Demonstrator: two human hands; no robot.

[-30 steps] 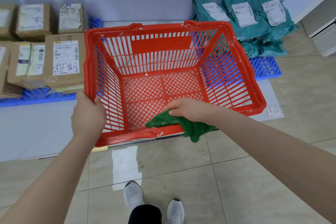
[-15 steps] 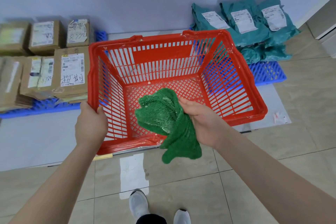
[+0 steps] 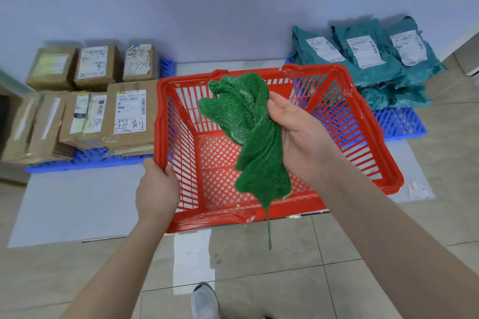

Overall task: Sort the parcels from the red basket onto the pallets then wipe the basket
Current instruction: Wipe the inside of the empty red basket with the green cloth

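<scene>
The red basket (image 3: 383,163) stands on the floor in front of me with no parcels inside. My left hand (image 3: 156,189) grips its near left rim. My right hand (image 3: 300,137) holds a bunched green cloth (image 3: 248,132) up above the basket, palm turned towards me; a loose thread hangs from the cloth's lower end. Brown cardboard parcels (image 3: 129,111) are stacked on the blue pallet (image 3: 85,160) at the left. Teal bag parcels (image 3: 368,57) lie on the blue pallet (image 3: 396,124) at the right.
A pale wall runs behind the pallets. White sheets (image 3: 77,204) lie on the tiled floor under the basket. A white cabinet edge (image 3: 466,52) shows at the far right. My shoe (image 3: 204,300) is at the bottom.
My right hand has lifted the green cloth from the basket's near rim up above the basket and turned palm-up. My left hand has stayed on the rim.
</scene>
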